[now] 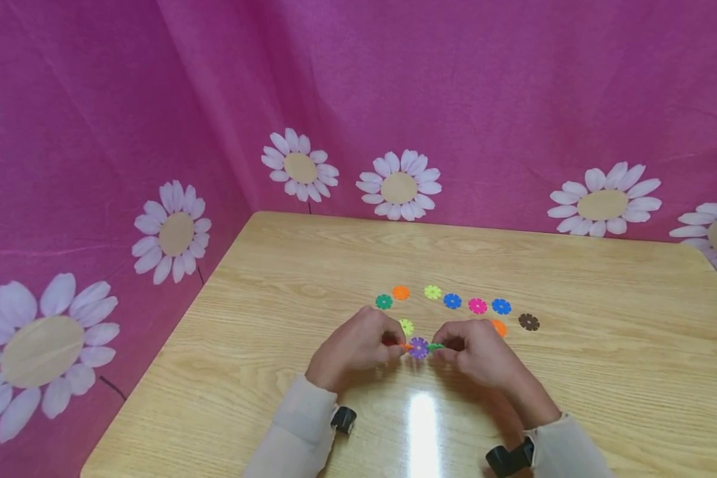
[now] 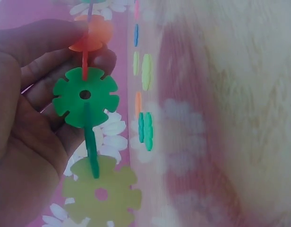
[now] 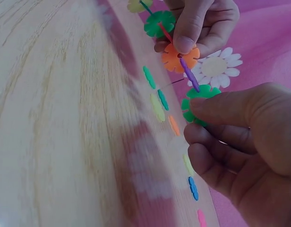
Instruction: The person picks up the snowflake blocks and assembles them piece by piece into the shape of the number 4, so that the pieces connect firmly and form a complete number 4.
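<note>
In the head view my left hand (image 1: 361, 342) and right hand (image 1: 484, 348) meet over the table, with a purple notched plastic disc (image 1: 419, 348) between them. Thumb and fingers of the left hand pinch an orange notched disc (image 3: 176, 61). A green notched disc (image 3: 202, 101) is pinched in my right hand. The purple disc, edge-on in the right wrist view, links the orange and green ones. Beyond the orange disc the chain runs on through a red disc (image 2: 85, 64), a green disc (image 2: 72, 97), a dark green disc (image 2: 91, 149) and a yellow disc (image 2: 102, 203).
Loose discs lie flat on the wooden table (image 1: 263, 292) past the hands: green (image 1: 384, 301), orange (image 1: 401, 293), pink (image 1: 477, 306), brown (image 1: 528, 322) and several others. Another orange disc (image 1: 498, 327) is partly covered by the right hand. A pink flowered cloth (image 1: 484, 99) hangs behind.
</note>
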{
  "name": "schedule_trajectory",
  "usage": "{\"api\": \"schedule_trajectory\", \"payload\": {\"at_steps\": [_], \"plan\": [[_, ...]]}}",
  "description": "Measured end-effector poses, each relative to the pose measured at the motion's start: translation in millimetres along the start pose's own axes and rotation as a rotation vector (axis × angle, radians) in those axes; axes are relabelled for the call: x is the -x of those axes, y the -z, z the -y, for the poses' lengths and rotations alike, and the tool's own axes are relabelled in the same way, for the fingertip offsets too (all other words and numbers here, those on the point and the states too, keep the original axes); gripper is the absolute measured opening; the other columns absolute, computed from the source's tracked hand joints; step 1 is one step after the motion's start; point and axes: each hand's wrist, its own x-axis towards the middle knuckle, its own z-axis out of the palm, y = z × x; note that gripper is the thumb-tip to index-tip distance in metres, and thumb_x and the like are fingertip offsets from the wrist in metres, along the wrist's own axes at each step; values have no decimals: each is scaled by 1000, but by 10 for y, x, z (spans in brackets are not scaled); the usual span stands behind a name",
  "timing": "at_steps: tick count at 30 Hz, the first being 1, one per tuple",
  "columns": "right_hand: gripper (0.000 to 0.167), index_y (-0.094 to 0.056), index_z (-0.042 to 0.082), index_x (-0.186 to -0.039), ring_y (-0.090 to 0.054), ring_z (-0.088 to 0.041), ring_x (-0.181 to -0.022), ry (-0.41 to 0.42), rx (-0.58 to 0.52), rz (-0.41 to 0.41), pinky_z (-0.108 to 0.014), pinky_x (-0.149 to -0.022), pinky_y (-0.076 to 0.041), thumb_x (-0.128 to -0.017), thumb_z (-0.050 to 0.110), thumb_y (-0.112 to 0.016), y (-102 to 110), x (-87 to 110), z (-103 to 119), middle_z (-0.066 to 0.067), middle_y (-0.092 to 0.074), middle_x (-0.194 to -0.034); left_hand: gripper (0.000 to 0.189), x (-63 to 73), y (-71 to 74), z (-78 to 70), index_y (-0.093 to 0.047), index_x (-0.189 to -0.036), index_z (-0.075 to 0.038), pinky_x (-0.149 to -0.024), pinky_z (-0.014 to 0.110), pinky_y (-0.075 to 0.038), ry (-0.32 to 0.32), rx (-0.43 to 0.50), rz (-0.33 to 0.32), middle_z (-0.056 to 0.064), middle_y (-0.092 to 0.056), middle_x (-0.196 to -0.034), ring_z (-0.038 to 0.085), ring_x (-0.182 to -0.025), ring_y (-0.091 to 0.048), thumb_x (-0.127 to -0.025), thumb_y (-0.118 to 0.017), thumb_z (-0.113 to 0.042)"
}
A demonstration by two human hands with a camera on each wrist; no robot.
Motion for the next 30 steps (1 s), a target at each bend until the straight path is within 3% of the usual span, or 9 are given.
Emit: {"api": "schedule_trajectory", "payload": {"at_steps": [16, 25, 30], "plan": [[18, -78, 12, -80, -60, -7, -66, -3, 24, -69, -26, -58, -51, -80, -5, -78, -32, 53, -46, 7, -71, -77, 11, -72, -50, 1, -74, -80, -13, -59, 20, -45, -55, -33, 34, -11, -60, -69, 6, -66, -51, -90, -74, -10], [17, -79, 12, -80, -64, -7, -68, -12, 31, -130, -25, -59, -53, -78, -4, -80, -66, 79, -83, 4, -73, -78, 14, -105, -84, -19, -72, -77, -10, -58, 19, -43, -87, -70, 6, -11, -58, -67, 5, -64, -50, -89, -72, -5], [15, -79, 9, -82, -65, -7, -68, 10, 54, -168, -25, -60, -54, -78, -5, -79, -80, 81, -89, 2, -73, -79, 18, -122, -84, -37, -69, -74, -9, -55, 17, -37, -131, -90, -10, -10, -51, -63, 5, -61, -46, -84, -65, 6]]}}
